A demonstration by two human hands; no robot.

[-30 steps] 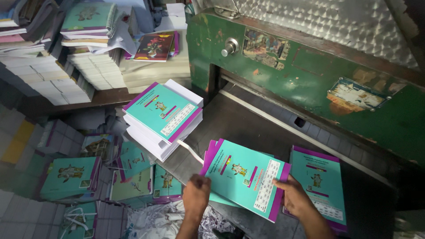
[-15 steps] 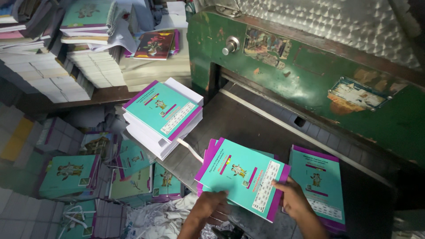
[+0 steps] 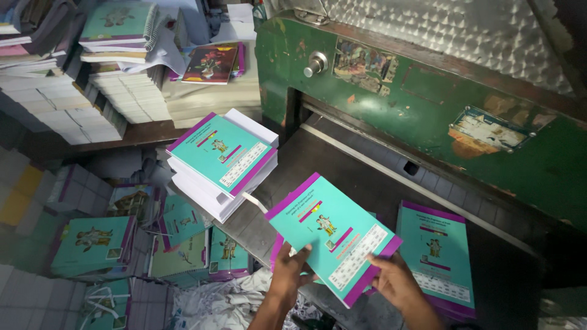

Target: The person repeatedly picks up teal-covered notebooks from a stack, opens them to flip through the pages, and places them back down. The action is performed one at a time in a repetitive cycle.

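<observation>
Print-finishing or bindery workshop, as I read it. Just beyond my hands: a worn green cutting machine [image 3: 428, 116] with steel bed [image 3: 342, 177]. To their left: stacked teal-covered booklets [image 3: 221, 160], bare paper blocks [image 3: 122, 101], trimmings [image 3: 214, 302].

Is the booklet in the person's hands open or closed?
Closed. The booklet shows only its teal front cover with purple edges, held flat by the left hand and right hand; no inside pages show.

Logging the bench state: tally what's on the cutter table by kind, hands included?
Book stacks with teal cover: 3, the left stack, the held stack, the right stack
Hands: 2, the left hand and the right hand, both on the held stack
Cutter: 1
Total: 6
</observation>
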